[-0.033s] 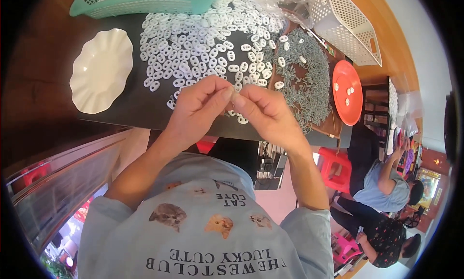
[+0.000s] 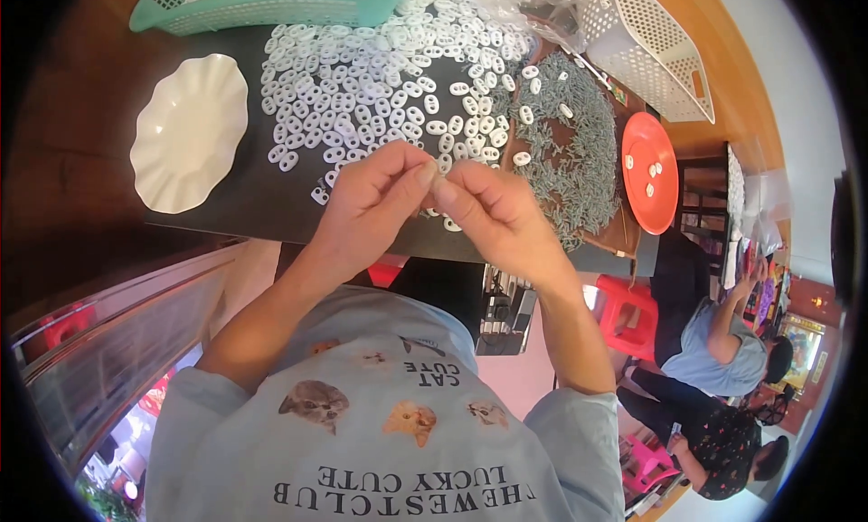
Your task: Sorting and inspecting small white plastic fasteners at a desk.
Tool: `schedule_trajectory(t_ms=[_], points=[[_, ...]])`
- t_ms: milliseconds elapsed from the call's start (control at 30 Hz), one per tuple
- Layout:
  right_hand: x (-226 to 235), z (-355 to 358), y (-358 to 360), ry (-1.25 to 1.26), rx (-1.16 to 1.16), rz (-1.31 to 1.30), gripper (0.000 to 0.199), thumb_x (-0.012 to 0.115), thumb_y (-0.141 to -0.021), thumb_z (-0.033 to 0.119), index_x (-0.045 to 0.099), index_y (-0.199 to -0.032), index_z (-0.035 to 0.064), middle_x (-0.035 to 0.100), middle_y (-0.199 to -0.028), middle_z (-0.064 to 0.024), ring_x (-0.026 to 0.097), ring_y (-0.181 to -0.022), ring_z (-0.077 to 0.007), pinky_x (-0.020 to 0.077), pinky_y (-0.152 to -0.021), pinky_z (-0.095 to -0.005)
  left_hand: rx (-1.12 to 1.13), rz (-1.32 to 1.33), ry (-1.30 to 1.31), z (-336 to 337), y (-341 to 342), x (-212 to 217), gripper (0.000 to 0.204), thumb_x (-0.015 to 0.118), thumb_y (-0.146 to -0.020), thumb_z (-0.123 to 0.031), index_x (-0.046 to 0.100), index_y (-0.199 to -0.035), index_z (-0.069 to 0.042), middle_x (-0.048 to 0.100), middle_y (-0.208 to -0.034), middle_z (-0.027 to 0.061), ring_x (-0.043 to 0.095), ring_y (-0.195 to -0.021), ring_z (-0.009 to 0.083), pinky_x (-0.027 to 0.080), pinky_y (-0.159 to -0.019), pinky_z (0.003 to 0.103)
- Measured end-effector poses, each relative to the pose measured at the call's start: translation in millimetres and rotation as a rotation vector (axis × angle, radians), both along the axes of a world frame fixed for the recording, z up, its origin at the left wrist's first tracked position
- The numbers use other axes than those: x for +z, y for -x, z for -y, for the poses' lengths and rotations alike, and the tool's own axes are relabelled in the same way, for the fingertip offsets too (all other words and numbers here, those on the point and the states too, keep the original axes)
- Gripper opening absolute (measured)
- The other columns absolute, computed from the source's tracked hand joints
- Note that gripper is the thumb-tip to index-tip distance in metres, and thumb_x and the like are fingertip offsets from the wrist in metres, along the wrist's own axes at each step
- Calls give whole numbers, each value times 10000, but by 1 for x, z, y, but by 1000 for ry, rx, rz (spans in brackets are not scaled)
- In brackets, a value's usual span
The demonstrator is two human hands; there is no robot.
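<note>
From where I stand, the dark counter [image 2: 271, 210] runs beneath and beyond both hands. A green basket [image 2: 298, 12], perforated, sits at its far side, ahead and to the left of them. A white basket [image 2: 653, 42] stands far off to their right. A scalloped white dish [image 2: 190, 133] lies left of them; a red plate [image 2: 653, 140] bearing a few small white pieces lies to their right. The left hand [image 2: 375, 196] and right hand [image 2: 488, 210] meet, fingertips pinched together; whether anything is gripped between them I cannot tell. White two-holed ovals [image 2: 334, 97] spread just beyond them, some under them. Smallest, grey screw-like parts [image 2: 583, 137] are heaped immediately rightward, several ovals on top.
</note>
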State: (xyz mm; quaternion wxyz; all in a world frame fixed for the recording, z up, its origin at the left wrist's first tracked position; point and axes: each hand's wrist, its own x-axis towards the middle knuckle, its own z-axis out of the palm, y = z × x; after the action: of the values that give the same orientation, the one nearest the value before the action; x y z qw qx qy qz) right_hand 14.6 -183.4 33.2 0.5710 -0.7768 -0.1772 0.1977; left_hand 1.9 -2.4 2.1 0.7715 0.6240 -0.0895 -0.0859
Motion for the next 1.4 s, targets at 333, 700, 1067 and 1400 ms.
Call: schedule_trajectory(t_ms=[333, 700, 1067, 1400], points=[[11, 46, -8, 143, -69, 96, 121, 577, -945, 124, 582, -971, 6, 542, -804, 16, 493, -723, -77, 420, -651, -222, -69, 42, -241, 4, 4, 4, 252, 514, -989, -218, 563, -850, -15, 539, -696, -6, 461, -657, 57, 387, -602, 209], [-15, 119, -64, 736, -129, 606, 142, 625, -835, 36, 586, -967, 4, 604, -837, -125, 615, -779, -260, 476, -690, -344, -249, 96, -373, -10, 4, 12, 141, 552, -927, -129, 538, -877, 2, 520, -731, 85, 511, -648, 163, 413, -591, 308], [-13, 136, -70, 947, -183, 520, 116, 601, -866, 103, 586, -918, 1, 618, -818, -166, 615, -784, -332, 473, -678, -379, -201, 269, -402, -12, 4, 13, 165, 539, -913, -104, 519, -804, 19, 504, -694, 124, 496, -592, 246, 406, -561, 342], [-18, 100, -78, 897, -145, 724, 99, 572, -863, 101, 581, -912, 15, 607, -909, -152, 595, -847, -353, 464, -712, -431, -197, 299, -459, -9, 3, 13, 179, 584, -875, -100, 508, -754, 7, 481, -651, 117, 484, -576, 259, 397, -547, 350]])
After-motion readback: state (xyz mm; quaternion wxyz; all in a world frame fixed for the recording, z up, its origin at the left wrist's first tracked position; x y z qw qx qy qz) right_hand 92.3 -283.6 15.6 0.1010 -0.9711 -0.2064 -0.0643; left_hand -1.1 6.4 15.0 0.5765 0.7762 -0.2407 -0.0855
